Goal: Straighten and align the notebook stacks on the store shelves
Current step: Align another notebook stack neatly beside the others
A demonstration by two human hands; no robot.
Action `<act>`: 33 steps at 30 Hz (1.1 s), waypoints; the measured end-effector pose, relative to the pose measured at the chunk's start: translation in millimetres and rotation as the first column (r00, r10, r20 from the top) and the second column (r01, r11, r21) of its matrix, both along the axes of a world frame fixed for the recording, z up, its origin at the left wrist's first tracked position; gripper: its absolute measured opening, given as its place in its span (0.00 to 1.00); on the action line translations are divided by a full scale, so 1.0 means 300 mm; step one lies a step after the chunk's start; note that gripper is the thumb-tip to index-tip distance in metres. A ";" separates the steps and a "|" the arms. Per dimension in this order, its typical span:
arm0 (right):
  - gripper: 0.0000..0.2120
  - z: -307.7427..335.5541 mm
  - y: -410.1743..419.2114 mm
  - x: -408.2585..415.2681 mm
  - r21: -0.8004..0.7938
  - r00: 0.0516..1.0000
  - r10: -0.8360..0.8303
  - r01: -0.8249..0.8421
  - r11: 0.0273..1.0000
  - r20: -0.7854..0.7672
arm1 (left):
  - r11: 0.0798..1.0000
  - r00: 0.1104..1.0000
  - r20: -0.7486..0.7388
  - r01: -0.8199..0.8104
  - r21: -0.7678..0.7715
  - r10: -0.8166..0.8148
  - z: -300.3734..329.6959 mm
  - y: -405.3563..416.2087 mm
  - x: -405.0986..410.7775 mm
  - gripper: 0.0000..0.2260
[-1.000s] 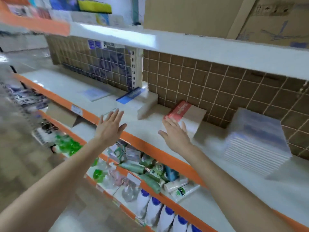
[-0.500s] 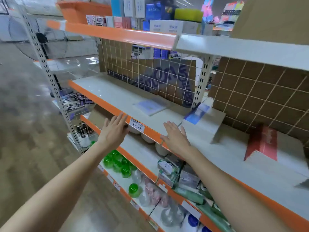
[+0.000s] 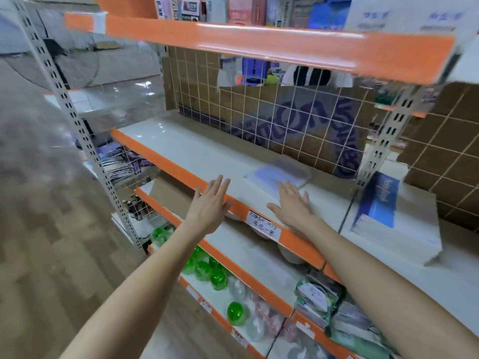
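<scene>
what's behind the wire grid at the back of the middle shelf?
Behind the wire grid stands brown cardboard with purple lettering, too blurred to read. Through a gap above it, blue and dark items show. Anything behind the cardboard is hidden.

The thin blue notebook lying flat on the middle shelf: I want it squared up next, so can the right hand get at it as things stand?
Probably yes. The right hand hovers open just in front of the thin blue notebook, and nothing lies on the shelf between them. Blur hides whether the fingertips already touch it.

Two bare forearms, no sleeves, hands (image 3: 211, 203) without rings or watch
</scene>
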State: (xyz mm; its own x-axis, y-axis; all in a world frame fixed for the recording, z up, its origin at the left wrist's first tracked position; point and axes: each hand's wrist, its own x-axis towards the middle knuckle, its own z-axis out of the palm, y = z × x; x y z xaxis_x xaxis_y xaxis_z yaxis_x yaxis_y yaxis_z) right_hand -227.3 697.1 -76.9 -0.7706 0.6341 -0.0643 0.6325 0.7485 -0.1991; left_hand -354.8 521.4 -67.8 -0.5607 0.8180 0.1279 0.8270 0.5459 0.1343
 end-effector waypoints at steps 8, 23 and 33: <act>0.45 -0.087 0.115 -0.148 -0.060 0.989 -0.144 0.145 0.988 0.012 | 0.982 0.989 0.017 0.149 -0.119 -0.148 -0.013 0.180 -0.232 0.26; 0.25 -0.131 0.099 -0.167 0.055 0.980 -0.194 0.192 0.980 0.038 | 0.773 0.802 0.056 0.590 -0.233 -0.595 -0.138 0.471 -0.342 0.26; 0.18 -0.040 0.019 -0.140 -0.079 0.962 -0.259 0.252 0.964 -0.088 | 0.648 0.620 -0.189 0.725 -0.235 -0.762 -0.101 0.499 -0.402 0.25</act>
State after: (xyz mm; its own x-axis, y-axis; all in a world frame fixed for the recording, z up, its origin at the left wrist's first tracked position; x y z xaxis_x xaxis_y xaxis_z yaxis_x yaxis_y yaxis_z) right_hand -269.3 702.7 -88.9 -0.5883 0.8073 -0.0464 0.7761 0.5475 -0.3129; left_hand -475.5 671.3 -98.0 0.2839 0.9582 0.0352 0.9485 -0.2753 -0.1565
